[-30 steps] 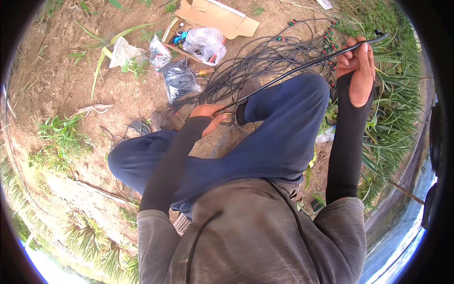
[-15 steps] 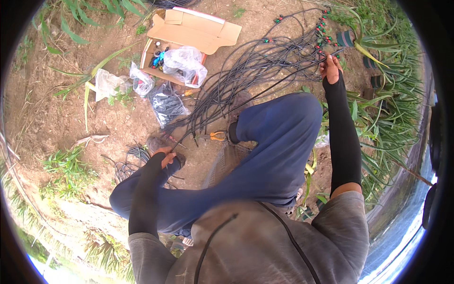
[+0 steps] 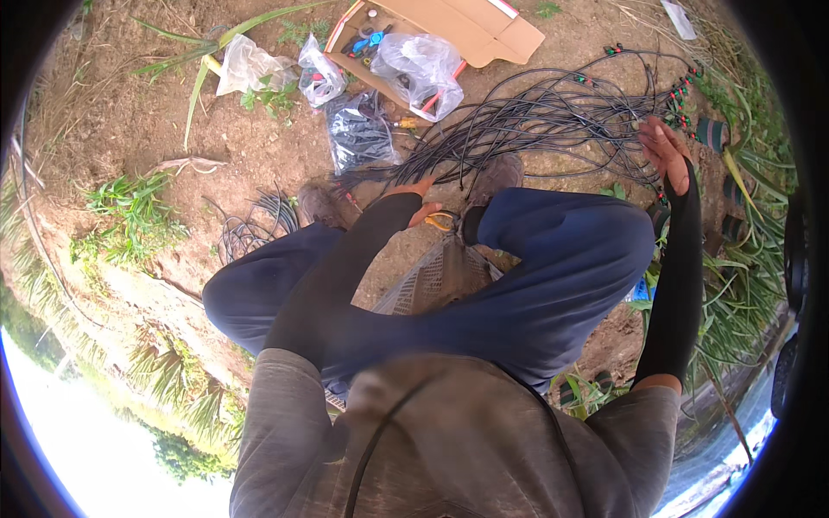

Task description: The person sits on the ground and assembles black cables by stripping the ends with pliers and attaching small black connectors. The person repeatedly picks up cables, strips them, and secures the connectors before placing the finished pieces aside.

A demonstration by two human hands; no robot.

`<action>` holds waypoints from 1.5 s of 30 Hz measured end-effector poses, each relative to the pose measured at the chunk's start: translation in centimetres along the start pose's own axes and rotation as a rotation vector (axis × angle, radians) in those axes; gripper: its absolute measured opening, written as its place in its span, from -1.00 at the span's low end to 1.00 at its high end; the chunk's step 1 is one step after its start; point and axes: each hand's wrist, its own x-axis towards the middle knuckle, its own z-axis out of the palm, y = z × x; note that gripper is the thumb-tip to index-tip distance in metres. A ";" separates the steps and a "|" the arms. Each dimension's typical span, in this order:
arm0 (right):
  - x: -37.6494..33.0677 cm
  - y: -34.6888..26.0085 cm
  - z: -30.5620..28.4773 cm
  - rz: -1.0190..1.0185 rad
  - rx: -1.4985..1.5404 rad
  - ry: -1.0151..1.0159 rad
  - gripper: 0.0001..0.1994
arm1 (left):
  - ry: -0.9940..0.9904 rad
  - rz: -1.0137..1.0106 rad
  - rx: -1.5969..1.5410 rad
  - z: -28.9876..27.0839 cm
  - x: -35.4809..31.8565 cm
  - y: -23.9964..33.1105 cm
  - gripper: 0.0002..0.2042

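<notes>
A bundle of thin black tubes (image 3: 535,129) lies on the soil in front of me, with red and green fittings (image 3: 682,91) at its right end. My right hand (image 3: 667,155) is open beside that end, fingers stretched out. My left hand (image 3: 416,200) reaches over the bundle's near left end, thumb and fingers apart; I see nothing held in it. Just right of it, next to my shoe, lie pliers with orange-yellow handles (image 3: 442,221). Whether either hand touches a tube I cannot tell.
An open cardboard box (image 3: 458,26) holds small parts and a clear plastic bag (image 3: 416,71). Beside it lie a bag of black pieces (image 3: 358,134) and a yellow-handled tool (image 3: 408,123). A smaller dark coil (image 3: 259,226) rests by my left shoe. Spiky plants (image 3: 751,233) line the right.
Both hands have let go of the black tube held stretched between them. My left hand has moved right, toward the pliers; my right hand has opened. The whole view has shifted.
</notes>
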 end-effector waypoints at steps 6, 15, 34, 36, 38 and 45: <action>-3.1 -2.6 11.2 -0.016 -0.556 -0.360 -0.62 | -0.029 -0.111 0.170 -7.7 -10.7 -1.6 -0.46; -9.4 -8.4 15.4 -0.076 -1.375 -0.139 -0.71 | 0.347 -0.102 0.231 -13.5 -11.7 -0.1 -0.49; -8.0 7.0 38.8 -0.185 -1.434 -0.930 -0.76 | 1.032 -0.301 0.183 -23.5 -15.9 -2.4 -0.60; -6.7 9.2 41.2 -0.234 -1.355 -0.884 -0.74 | 1.070 -0.279 0.140 -23.6 -15.9 -2.5 -0.61; -4.9 10.9 44.0 -0.295 -1.324 -0.801 -0.72 | 1.102 -0.297 0.083 -23.6 -15.9 -2.5 -0.63; -0.3 10.2 48.9 -0.433 -0.791 -0.228 -0.80 | 1.086 -0.373 0.038 -24.1 -16.8 -2.5 -0.64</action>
